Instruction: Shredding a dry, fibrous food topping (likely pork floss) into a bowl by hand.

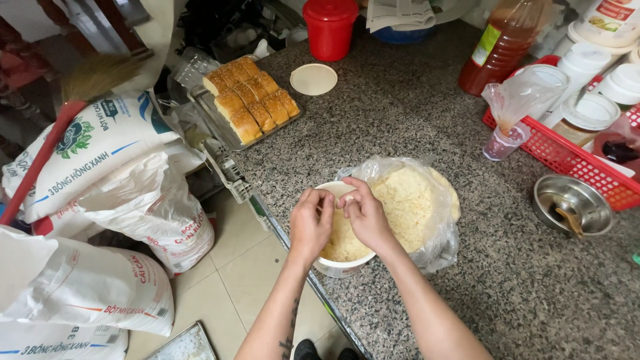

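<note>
Crumb tub (pixel 340 267) under both hands' pinched fingers (pixel 327 200)

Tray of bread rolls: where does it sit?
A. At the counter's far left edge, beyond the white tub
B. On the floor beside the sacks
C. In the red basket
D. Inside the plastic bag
A. The tray of rolls sits on the counter at its left edge, beyond the tub under both hands.

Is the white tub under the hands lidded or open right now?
Open: the white tub shows pale crumbs inside, and a round lid lies apart on the counter.
</note>
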